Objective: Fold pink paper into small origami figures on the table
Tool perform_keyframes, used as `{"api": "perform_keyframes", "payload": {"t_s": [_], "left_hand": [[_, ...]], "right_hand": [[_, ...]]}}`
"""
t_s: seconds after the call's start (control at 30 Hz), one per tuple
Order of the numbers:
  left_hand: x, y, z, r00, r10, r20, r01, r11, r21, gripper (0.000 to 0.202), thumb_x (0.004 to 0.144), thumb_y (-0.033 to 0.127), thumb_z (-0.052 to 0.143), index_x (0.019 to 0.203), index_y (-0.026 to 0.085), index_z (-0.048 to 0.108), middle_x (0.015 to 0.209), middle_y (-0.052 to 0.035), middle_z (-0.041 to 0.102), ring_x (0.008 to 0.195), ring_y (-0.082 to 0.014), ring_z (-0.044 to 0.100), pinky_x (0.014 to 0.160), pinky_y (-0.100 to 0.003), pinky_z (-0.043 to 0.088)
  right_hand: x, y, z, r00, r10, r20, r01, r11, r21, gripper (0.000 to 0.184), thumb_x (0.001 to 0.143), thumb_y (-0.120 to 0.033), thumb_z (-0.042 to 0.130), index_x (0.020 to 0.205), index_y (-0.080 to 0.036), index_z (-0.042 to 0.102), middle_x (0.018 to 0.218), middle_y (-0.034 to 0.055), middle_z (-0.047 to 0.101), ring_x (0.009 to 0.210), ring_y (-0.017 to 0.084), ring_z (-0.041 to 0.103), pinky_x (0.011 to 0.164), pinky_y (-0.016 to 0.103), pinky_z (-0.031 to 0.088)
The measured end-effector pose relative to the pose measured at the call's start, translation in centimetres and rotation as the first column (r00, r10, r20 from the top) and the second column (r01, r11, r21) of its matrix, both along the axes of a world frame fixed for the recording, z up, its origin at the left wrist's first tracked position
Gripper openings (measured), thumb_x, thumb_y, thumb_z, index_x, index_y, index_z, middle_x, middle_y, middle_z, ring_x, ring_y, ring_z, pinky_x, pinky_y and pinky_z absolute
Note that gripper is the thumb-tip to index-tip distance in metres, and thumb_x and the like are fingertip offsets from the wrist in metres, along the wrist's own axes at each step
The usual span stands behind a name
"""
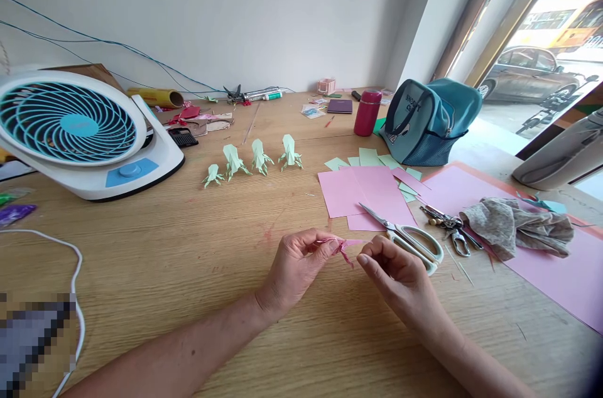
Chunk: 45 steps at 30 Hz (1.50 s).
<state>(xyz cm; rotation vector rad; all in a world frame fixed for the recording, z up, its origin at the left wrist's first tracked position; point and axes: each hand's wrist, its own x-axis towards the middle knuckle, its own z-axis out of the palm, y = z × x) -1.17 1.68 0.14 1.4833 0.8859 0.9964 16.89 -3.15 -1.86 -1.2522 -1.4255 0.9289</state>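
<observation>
My left hand point(299, 263) and my right hand point(398, 275) meet over the wooden table point(188, 272), both pinching a small folded pink paper piece point(347, 247). Thin pink points stick down from it between my fingertips. White-handled scissors point(407, 236) lie just behind my right hand, their blades resting on a stack of pink paper sheets point(362, 194). Several pale green folded paper figures point(254, 159) stand in a row further back on the table.
A white and blue desk fan point(80, 128) stands at the left, with a white cable point(70, 272) looping near the front. A teal bag point(431, 122), red bottle point(367, 112), green paper sheets point(372, 158), keys point(447, 222), crumpled cloth point(518, 225) and a large pink sheet point(556, 266) fill the right.
</observation>
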Motion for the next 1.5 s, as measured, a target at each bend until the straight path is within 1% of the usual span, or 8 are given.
{"api": "perform_keyframes", "payload": {"t_s": [0.13,0.3,0.47,0.63,0.8,1.1,1.23,1.5], "left_hand": [[0.3,-0.3,0.0,0.998,-0.042,0.056,0.045,0.997,-0.055,0.019,0.087,0.031,0.065,0.086,0.015,0.076,0.084,-0.0045,0.075,0.082,-0.0168,0.067,0.078,-0.026,0.053],[0.7,-0.9,0.1,0.996,-0.074,0.049,0.077,0.995,-0.07,0.014,0.083,0.027,0.069,0.087,0.015,0.075,0.081,-0.0036,0.07,0.076,-0.0143,0.065,0.072,-0.023,0.052],[0.8,-1.2,0.3,0.986,-0.117,0.119,0.136,0.978,-0.159,0.018,0.08,0.029,0.074,0.088,0.013,0.073,0.085,-0.005,0.068,0.077,-0.0173,0.068,0.074,-0.028,0.056],[0.7,-1.2,0.2,0.991,-0.07,0.112,0.09,0.978,-0.186,0.017,0.077,0.032,0.077,0.078,0.015,0.074,0.076,-0.0032,0.069,0.073,-0.0148,0.066,0.072,-0.026,0.054],[0.8,-1.0,0.3,0.973,-0.069,0.221,0.134,0.946,-0.294,0.021,0.076,0.035,0.079,0.075,0.015,0.074,0.073,-0.0035,0.071,0.072,-0.0163,0.066,0.075,-0.03,0.054],[0.7,-0.8,0.4,0.977,-0.073,0.199,0.15,0.901,-0.407,0.023,0.072,0.035,0.081,0.076,0.014,0.074,0.064,0.001,0.064,0.063,-0.0077,0.054,0.065,-0.02,0.044],[0.7,-0.7,0.1,0.97,-0.068,0.235,0.176,0.859,-0.48,0.028,0.07,0.04,0.082,0.076,0.014,0.073,0.065,0.0006,0.063,0.063,-0.0082,0.053,0.065,-0.022,0.042],[0.4,-0.5,-0.7,0.974,-0.044,0.222,0.165,0.81,-0.562,0.029,0.068,0.038,0.084,0.072,0.013,0.069,0.061,0.002,0.058,0.057,-0.0051,0.045,0.059,-0.019,0.035]], "right_hand": [[-0.4,0.4,-0.2,0.984,0.086,-0.156,-0.104,0.989,-0.11,0.029,0.087,-0.047,0.066,0.094,-0.02,0.063,0.081,0.0037,0.062,0.067,0.015,0.052,0.056,0.026,0.04],[-0.7,0.5,0.0,0.967,0.088,-0.24,-0.128,0.979,-0.157,0.032,0.08,-0.048,0.073,0.081,-0.018,0.062,0.069,0.0,0.058,0.06,0.012,0.048,0.053,0.025,0.038],[-0.9,0.2,0.3,0.976,0.103,-0.19,-0.138,0.974,-0.182,0.029,0.084,-0.044,0.069,0.075,-0.018,0.059,0.064,-0.0009,0.056,0.06,0.012,0.048,0.055,0.025,0.038],[-1.2,-0.1,0.7,0.995,0.079,-0.063,-0.088,0.984,-0.156,0.031,0.087,-0.043,0.065,0.07,-0.018,0.058,0.063,-0.001,0.055,0.059,0.012,0.046,0.054,0.025,0.036],[-1.1,0.0,0.6,0.975,0.124,-0.183,-0.152,0.977,-0.149,0.034,0.086,-0.05,0.065,0.074,-0.018,0.059,0.064,-0.0012,0.054,0.059,0.012,0.046,0.054,0.025,0.038],[-0.8,0.1,-0.1,0.97,0.104,-0.219,-0.132,0.984,-0.121,0.024,0.088,-0.043,0.065,0.086,-0.02,0.058,0.073,0.0007,0.059,0.061,0.013,0.05,0.054,0.026,0.041],[-0.6,0.0,-0.1,0.994,0.063,-0.088,-0.063,0.998,-0.001,0.013,0.092,-0.033,0.062,0.098,-0.022,0.059,0.084,0.0022,0.06,0.07,0.015,0.053,0.061,0.028,0.045],[-0.6,-0.1,0.5,0.992,0.066,0.106,-0.073,0.995,0.071,0.009,0.092,-0.02,0.055,0.088,-0.021,0.064,0.081,0.0027,0.063,0.073,0.016,0.057,0.065,0.031,0.046]]}}
